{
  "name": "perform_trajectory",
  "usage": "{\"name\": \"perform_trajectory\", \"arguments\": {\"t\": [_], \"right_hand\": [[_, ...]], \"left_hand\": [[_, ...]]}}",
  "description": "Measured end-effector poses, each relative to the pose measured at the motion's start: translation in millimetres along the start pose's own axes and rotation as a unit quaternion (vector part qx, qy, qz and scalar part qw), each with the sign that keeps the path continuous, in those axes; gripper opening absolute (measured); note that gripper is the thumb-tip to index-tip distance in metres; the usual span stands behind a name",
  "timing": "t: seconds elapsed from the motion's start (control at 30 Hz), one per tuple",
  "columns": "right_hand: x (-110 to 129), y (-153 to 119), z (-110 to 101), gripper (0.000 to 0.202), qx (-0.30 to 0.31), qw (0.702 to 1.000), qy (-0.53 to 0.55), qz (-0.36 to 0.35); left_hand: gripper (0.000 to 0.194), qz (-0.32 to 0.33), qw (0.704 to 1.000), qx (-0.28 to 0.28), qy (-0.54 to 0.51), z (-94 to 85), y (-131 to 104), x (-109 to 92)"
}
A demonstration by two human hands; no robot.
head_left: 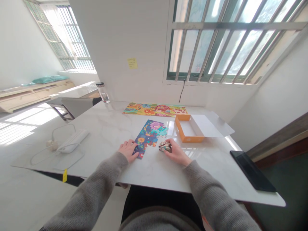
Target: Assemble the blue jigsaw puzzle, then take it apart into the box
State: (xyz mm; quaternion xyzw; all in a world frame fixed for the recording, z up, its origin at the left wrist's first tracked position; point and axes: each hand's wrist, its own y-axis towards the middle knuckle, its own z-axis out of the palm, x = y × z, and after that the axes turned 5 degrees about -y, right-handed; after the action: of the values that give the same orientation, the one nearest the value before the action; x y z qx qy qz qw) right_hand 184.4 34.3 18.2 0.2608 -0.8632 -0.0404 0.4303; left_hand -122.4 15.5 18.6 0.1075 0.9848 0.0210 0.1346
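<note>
A partly joined jigsaw puzzle [147, 136], dark blue with colourful animals, lies flat on the white table. My left hand [129, 149] rests at its left edge, palm down, fingers spread and touching the pieces. In my right hand [175, 152] is a stack of puzzle pieces [165, 146], held just right of the puzzle and close to the tabletop. A loose orange-toned piece [154, 144] sits by the puzzle's ragged right side.
Behind lies a long, bright farm-animal picture sheet [154, 109]. An open orange box [192, 139] stands to the right, near a black tablet [252, 170]. At left are a white power strip [73, 141] with cable and a bottle [103, 93].
</note>
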Motion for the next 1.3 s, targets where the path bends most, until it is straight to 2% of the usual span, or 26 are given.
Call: {"name": "perform_trajectory", "arguments": {"t": [0.1, 0.17, 0.3, 0.47, 0.6, 0.7, 0.8, 0.9, 1.0, 1.1, 1.2, 1.3], "right_hand": [[-2, 1, -1, 0.035, -0.005, 1.0, 0.012, 0.011], [-4, 1, -2, 0.035, -0.015, 1.0, 0.023, 0.015], [-9, 1, -5, 0.034, -0.028, 0.998, 0.045, 0.022], [-16, -1, -4, 0.035, -0.03, 0.998, 0.047, 0.018], [-13, 0, -4, 0.036, -0.032, 0.997, 0.06, 0.026], [-9, 1, -6, 0.033, -0.031, 0.996, 0.073, 0.037], [-6, 2, -6, 0.031, -0.032, 0.995, 0.082, 0.044], [-5, 2, -5, 0.031, -0.024, 0.995, 0.082, 0.054], [-6, 3, -3, 0.032, -0.018, 0.993, 0.098, 0.056], [-8, 4, -2, 0.033, -0.02, 0.991, 0.122, 0.059], [-9, 4, -1, 0.035, -0.019, 0.988, 0.139, 0.06], [-9, 4, 0, 0.035, -0.016, 0.986, 0.153, 0.058]], "left_hand": [[0.04, 0.129, 0.986, 0.025, -0.1, 13.1, -8, -13], [0.041, 0.192, 0.974, 0.019, -0.117, 18.2, -7, -19], [0.037, 0.26, 0.963, 0.004, -0.074, 19.4, 4, -26], [0.012, 0.332, 0.943, -0.003, -0.039, 22.9, 13, -31], [0.022, 0.335, 0.94, -0.04, -0.05, 24.2, 16, -30], [0.022, 0.327, 0.937, -0.066, -0.103, 22.1, 16, -26], [0.018, 0.27, 0.941, -0.113, -0.168, 20.5, 19, -28], [0.014, 0.199, 0.948, -0.153, -0.197, 20.6, 27, -43], [0.01, 0.174, 0.959, -0.145, -0.172, 22.8, 41, -68], [0.01, 0.148, 0.966, -0.161, -0.14, 27.4, 53, -89], [0.02, 0.151, 0.963, -0.158, -0.156, 32.6, 58, -98], [0.028, 0.162, 0.959, -0.14, -0.186, 36.4, 56, -98]]}}
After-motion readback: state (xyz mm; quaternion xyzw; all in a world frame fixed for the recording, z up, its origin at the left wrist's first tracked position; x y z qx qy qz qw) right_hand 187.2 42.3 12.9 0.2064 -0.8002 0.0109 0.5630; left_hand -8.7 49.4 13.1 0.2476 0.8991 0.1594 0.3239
